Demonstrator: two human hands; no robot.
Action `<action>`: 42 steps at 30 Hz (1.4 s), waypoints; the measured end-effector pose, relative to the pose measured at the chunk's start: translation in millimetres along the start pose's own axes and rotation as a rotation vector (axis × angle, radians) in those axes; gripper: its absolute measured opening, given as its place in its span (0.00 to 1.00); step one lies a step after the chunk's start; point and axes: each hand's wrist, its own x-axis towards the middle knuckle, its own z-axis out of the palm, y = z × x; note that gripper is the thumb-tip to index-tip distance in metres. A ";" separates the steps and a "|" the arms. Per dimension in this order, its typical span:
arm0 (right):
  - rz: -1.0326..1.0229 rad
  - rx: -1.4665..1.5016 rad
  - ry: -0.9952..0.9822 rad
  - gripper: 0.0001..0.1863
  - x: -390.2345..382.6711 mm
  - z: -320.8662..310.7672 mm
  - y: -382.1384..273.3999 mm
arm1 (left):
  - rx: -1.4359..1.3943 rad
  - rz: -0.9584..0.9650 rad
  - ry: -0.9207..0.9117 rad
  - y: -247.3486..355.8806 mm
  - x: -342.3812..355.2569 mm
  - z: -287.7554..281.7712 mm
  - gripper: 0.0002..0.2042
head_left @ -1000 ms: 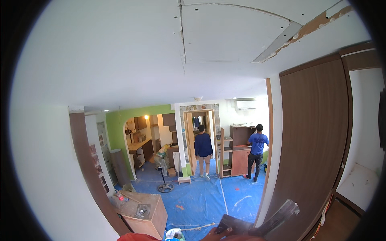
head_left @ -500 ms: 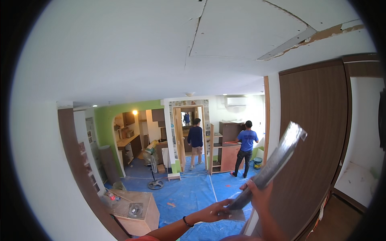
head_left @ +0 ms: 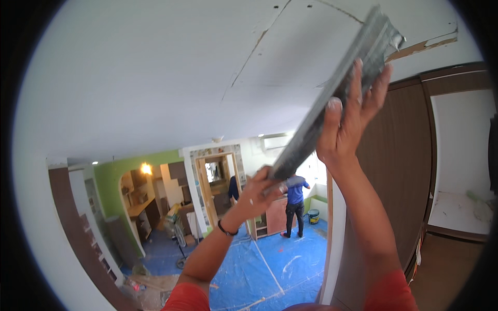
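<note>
A long grey metal channel (head_left: 332,98), dull and streaked, slants up to the right in front of the ceiling. Its upper end has a ragged, pale edge. Around its lower end my left hand (head_left: 255,196) is closed. My right hand (head_left: 348,122) supports it farther up, thumb and fingers spread along its surface; whitish residue marks the fingertips. Behind the channel is the ceiling (head_left: 171,67), with cut panel seams and a broken strip (head_left: 428,46) at the right. I cannot tell whether the channel touches the ceiling.
Dark wood wardrobe panels (head_left: 391,155) stand close on my right, beside an open white recess (head_left: 461,145). Below, blue sheeting (head_left: 244,274) covers the floor. A person in blue (head_left: 295,202) works at a cabinet; another person (head_left: 233,189) is partly hidden. A cluttered bench (head_left: 155,282) stands lower left.
Both hands have raised the metal channel toward the ceiling. My right hand has gone from wrapped fingers to spread ones. The view has tilted and shifted, moving the room leftward.
</note>
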 end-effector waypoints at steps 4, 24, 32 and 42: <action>-0.144 -0.097 0.139 0.31 51.5 22.2 5.6 | 0.039 0.100 0.054 -4.5 62.5 -35.6 0.12; -0.345 -0.284 0.558 0.34 170.4 26.7 44.1 | 0.129 0.333 0.302 37.7 181.6 -70.9 0.11; -0.383 -0.322 0.624 0.33 182.1 37.6 43.3 | 0.567 0.422 0.491 18.7 148.6 -63.6 0.08; -0.461 -0.336 0.712 0.32 188.8 44.3 54.7 | 0.444 0.353 0.422 -5.4 139.9 -69.3 0.07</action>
